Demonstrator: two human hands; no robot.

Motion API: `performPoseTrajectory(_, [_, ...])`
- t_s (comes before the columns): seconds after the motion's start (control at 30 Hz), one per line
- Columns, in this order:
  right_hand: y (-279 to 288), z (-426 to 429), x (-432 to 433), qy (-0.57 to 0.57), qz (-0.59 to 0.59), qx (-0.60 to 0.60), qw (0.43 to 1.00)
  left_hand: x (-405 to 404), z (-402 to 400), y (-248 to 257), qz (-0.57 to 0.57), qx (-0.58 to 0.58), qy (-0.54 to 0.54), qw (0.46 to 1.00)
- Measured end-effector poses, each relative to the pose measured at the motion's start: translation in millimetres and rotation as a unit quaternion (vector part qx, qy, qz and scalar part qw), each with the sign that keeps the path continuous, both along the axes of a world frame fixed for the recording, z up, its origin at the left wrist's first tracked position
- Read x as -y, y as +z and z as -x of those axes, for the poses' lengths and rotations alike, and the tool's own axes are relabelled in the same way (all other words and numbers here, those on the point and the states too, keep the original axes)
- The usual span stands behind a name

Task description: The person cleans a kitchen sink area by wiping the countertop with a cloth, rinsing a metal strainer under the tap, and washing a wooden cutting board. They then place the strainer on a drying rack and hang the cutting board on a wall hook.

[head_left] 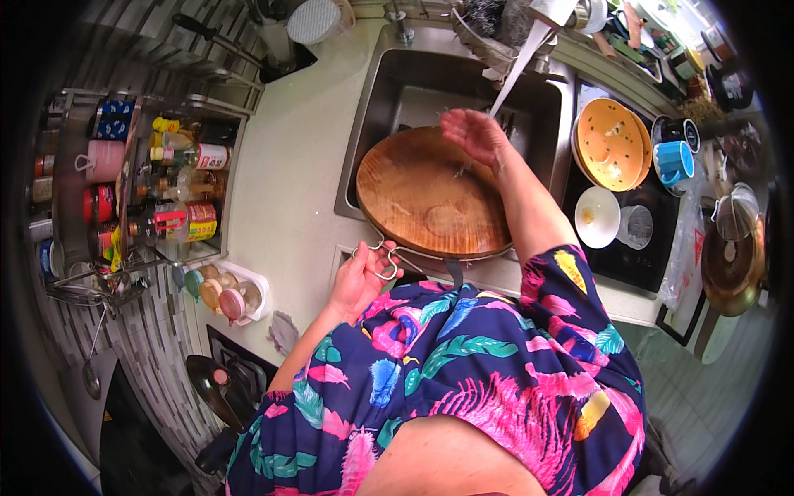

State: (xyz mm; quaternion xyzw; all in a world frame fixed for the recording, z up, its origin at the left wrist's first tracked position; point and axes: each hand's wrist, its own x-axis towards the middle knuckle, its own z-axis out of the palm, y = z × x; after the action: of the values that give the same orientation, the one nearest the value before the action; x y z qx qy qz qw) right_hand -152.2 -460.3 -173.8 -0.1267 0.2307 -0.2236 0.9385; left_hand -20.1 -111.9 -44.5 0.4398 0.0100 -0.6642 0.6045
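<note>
A round wooden chopping board (428, 192) with a metal band around its edge rests tilted across the near rim of the steel sink (409, 68). My left hand (363, 276) grips the bent wire hook (391, 263) at the board's near left edge. Over the far part of the board, my right hand (474, 136) is spread, palm partly up, beside the running water (521, 68) from the tap (554, 9). Wet streaks show on the wood near that hand. The board hides much of the sink's bottom.
Right of the sink, orange bowls (611, 142), a white bowl (597, 217), a clear glass (634, 227) and a blue mug (674, 162) stand on a black surface. At left are a rack of bottles (186, 217) and spice jars (239, 301). A grey cloth (283, 333) lies on the counter (291, 155).
</note>
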Motion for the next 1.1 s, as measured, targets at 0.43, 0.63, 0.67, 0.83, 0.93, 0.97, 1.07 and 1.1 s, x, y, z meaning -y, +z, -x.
performPoseTrajectory(0.43, [129.1, 65.4, -170.1, 0.356, 0.737, -0.273, 0.505, 3.2, -6.1, -3.4, -0.005, -0.009, 0.019, 1.0])
performPoseTrajectory(0.63, [66.7, 119.8, -113.3, 0.296, 0.575, -0.594, 0.478, 3.4, -8.2, -5.7, 0.019, -0.016, -0.003, 1.0])
performPoseTrajectory(0.67, [66.1, 112.9, -116.1, 0.328, 0.577, -0.603, 0.443, 6.1, -8.2, -6.8, 0.021, -0.027, 0.001, 0.999])
performPoseTrajectory(0.83, [139.5, 36.8, -190.5, 0.34, 0.758, -0.289, 0.476, 3.8, -6.6, -2.9, 0.012, -0.025, 0.006, 1.0])
performPoseTrajectory(0.93, [123.3, 41.0, -191.1, 0.287, 0.748, -0.255, 0.541, 3.9, -6.3, -7.1, 0.029, -0.038, 0.003, 0.999])
performPoseTrajectory(0.97, [110.9, 48.5, -180.7, 0.307, 0.746, -0.28, 0.52, 5.0, -5.2, -8.3, 0.033, -0.04, -0.002, 0.999])
performPoseTrajectory(1.07, [85.9, 71.4, -142.7, 0.323, 0.687, -0.434, 0.485, 7.9, -3.2, -12.9, 0.01, -0.018, -0.027, 0.999])
performPoseTrajectory(1.1, [67.0, 77.4, -132.0, 0.306, 0.668, -0.47, 0.489, 7.5, -2.2, -19.8, 0.011, -0.009, -0.045, 0.999])
